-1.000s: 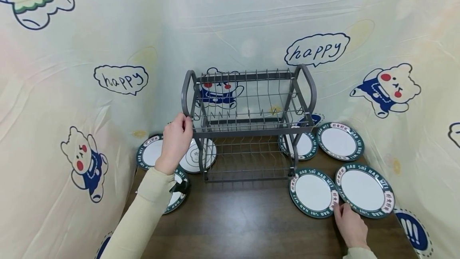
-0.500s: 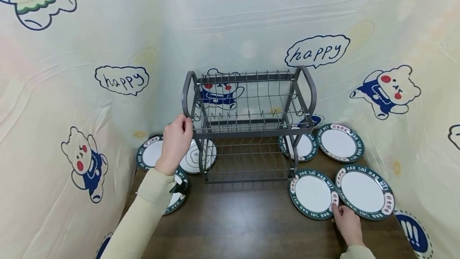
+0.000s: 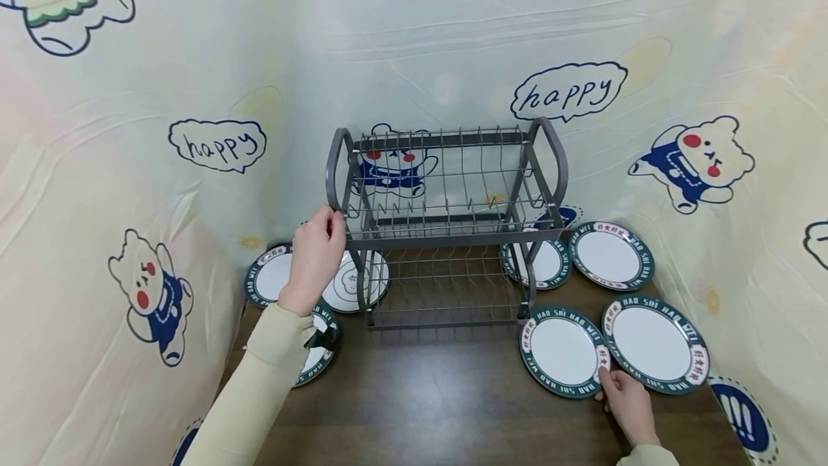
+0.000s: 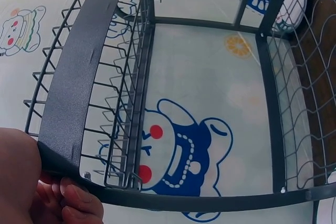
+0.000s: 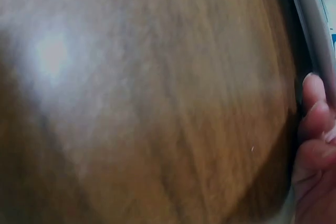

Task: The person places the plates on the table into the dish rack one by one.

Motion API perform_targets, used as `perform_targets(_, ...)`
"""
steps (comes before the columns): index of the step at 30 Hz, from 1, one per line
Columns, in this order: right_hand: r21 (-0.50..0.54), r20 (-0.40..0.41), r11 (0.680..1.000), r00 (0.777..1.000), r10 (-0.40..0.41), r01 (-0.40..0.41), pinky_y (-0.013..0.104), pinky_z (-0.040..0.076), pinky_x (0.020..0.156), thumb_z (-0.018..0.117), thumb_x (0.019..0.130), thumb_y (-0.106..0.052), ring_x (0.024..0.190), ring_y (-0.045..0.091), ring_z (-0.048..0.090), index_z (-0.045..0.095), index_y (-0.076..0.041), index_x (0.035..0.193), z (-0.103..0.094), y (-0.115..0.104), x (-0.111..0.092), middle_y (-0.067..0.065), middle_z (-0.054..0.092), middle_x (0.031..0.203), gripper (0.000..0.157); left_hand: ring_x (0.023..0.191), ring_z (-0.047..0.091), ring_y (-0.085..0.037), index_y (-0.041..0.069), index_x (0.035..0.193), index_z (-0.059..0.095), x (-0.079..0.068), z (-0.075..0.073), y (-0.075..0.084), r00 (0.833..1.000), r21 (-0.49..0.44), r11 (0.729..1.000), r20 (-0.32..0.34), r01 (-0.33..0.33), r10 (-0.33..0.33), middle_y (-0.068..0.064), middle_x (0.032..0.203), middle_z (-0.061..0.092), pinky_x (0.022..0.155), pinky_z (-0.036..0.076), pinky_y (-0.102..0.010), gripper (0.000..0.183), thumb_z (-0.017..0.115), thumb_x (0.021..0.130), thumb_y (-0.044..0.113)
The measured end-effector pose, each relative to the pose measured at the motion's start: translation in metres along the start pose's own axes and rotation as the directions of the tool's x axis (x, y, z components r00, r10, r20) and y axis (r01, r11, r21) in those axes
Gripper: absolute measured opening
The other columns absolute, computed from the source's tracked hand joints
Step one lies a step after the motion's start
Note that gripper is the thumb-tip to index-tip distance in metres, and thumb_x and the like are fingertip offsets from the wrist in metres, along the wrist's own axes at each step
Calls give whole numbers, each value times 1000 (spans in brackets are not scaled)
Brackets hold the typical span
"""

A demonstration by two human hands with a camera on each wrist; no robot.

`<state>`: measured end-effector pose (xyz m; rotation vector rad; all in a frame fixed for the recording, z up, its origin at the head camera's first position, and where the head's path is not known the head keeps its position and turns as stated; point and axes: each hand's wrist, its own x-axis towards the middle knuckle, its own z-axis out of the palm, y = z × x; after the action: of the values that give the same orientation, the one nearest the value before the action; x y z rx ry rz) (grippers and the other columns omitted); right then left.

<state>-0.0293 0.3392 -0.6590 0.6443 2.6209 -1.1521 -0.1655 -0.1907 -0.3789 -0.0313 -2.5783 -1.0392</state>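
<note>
A two-tier grey metal dish rack (image 3: 446, 241) stands at the back of the table. My left hand (image 3: 315, 254) grips its upper left front corner, and in the left wrist view the curled fingers (image 4: 79, 203) wrap the grey frame (image 4: 73, 87). At the right, my right hand (image 3: 627, 408) pinches the near right rim of a white plate (image 3: 563, 351) with a green lettered border, thumb over the rim. From the right wrist, fingers (image 5: 315, 114) show under the edge of that plate (image 5: 310, 19), which sits tilted slightly above the wood.
A similar plate (image 3: 656, 344) lies right beside the held one. Two more, a plate (image 3: 611, 255) and a plate (image 3: 543, 265), lie behind. At left are a face-down plate (image 3: 343, 286) and other plates (image 3: 272, 275). Patterned cloth (image 3: 414, 34) surrounds the brown table (image 3: 427, 394).
My right hand has shifted a little left, from between the two front plates to a pinch on the left one's rim. That plate's near edge has risen slightly. The left hand stays put.
</note>
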Motion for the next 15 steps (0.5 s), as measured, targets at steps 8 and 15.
perform_targets(8,137,-33,991,999,-10,15,29,49,51,51,110,-30,52,18,58,64,-2,81,5,8,-6,1,67,65,42,52,43,-23,6,86,53,1,0,-1,1000,0,1000,-2,1,-1,-7,66,47,46,33,-30,28,44,110,17)
perform_targets(15,265,-57,964,998,22,-6,32,55,52,50,110,-26,51,20,62,63,2,83,10,8,-14,6,67,66,41,52,44,-22,5,87,54,1,0,-1,1000,3,1000,2,3,-3,-7,67,48,45,34,-30,27,44,110,16)
